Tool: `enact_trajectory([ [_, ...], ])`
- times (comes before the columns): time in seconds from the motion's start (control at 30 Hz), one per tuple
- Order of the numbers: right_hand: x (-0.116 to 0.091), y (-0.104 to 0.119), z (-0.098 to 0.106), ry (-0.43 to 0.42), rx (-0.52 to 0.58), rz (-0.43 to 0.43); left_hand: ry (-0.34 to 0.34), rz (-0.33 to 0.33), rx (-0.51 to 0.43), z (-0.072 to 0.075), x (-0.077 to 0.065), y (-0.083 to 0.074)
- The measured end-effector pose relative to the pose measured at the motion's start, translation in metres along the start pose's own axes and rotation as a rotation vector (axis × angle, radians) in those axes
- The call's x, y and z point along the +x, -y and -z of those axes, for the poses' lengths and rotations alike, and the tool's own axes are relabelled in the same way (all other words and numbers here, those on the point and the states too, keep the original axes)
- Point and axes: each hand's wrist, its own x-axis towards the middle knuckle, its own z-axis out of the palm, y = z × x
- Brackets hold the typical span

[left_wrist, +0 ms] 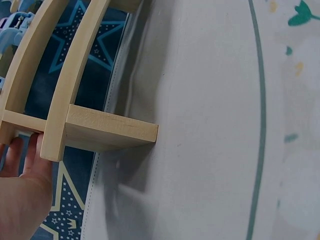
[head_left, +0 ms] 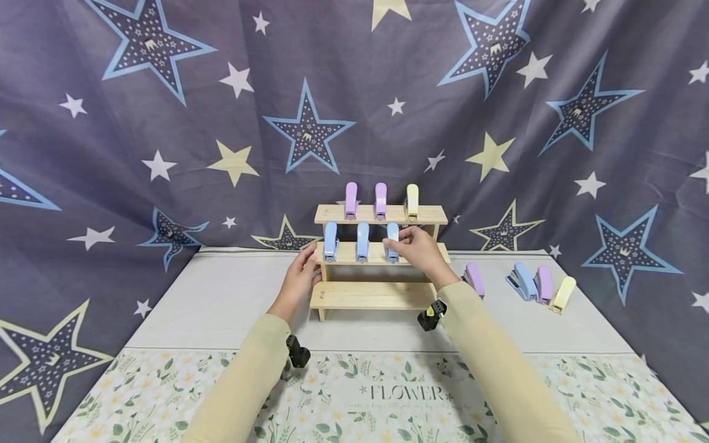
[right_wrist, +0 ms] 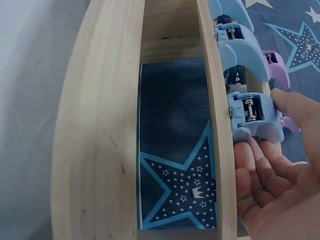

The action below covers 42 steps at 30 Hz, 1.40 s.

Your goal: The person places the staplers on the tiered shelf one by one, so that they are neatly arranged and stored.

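Observation:
A three-tier wooden rack [head_left: 373, 295] stands on the table. My right hand [head_left: 419, 251] pinches a light blue stapler [right_wrist: 274, 122] at the right of the middle shelf, thumb on one side and fingers on the other. Two more blue staplers, one in the centre [head_left: 362, 241] and one at the left [head_left: 330, 240], stand upright on that shelf. My left hand [head_left: 298, 280] grips the left end of the middle shelf; in the left wrist view its fingertips go behind the wood [left_wrist: 56, 107]. The thumb is hidden there.
On the top shelf stand two purple staplers [head_left: 351, 200] and a yellow one [head_left: 412, 202]. To the rack's right, a purple stapler [head_left: 474, 279] lies partly behind my right arm. Farther right are blue [head_left: 524, 282], purple [head_left: 544, 283] and yellow [head_left: 564, 293] staplers. A star-patterned curtain [head_left: 388, 154] hangs behind.

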Motion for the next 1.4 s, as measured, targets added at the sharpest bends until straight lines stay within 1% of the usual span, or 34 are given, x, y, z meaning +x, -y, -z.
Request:
enact_trajectory([
  [0.2,0.0,0.0,0.0,0.006,0.0,0.001,-0.001,0.007,0.003,0.001,0.0,-0.002],
  [0.33,-0.002,-0.001,0.002,0.014,0.0,0.009,-0.014,0.008,0.009,0.001,-0.001,-0.002],
  [0.53,-0.01,-0.008,0.013,0.038,0.006,0.0,-0.019,0.003,0.013,-0.001,-0.002,0.0],
  [0.63,-0.014,-0.012,0.019,0.048,-0.014,0.022,-0.024,0.008,0.015,-0.001,-0.002,0.001],
  [0.8,-0.021,-0.02,0.032,0.044,-0.06,0.05,-0.026,0.009,0.002,-0.001,-0.002,0.001],
  [0.9,-0.027,-0.026,0.042,0.042,-0.057,0.046,-0.023,0.006,-0.005,-0.001,-0.001,0.001],
  [1.0,-0.034,-0.034,0.053,0.044,-0.063,0.054,-0.026,0.009,-0.002,-0.001,-0.001,0.002],
  [1.23,-0.049,-0.054,0.079,0.01,-0.103,0.099,-0.02,0.007,0.005,0.0,-0.001,0.001],
  [1.4,-0.053,-0.07,0.096,-0.004,-0.128,0.065,-0.01,0.005,0.007,0.001,-0.001,0.0],
])
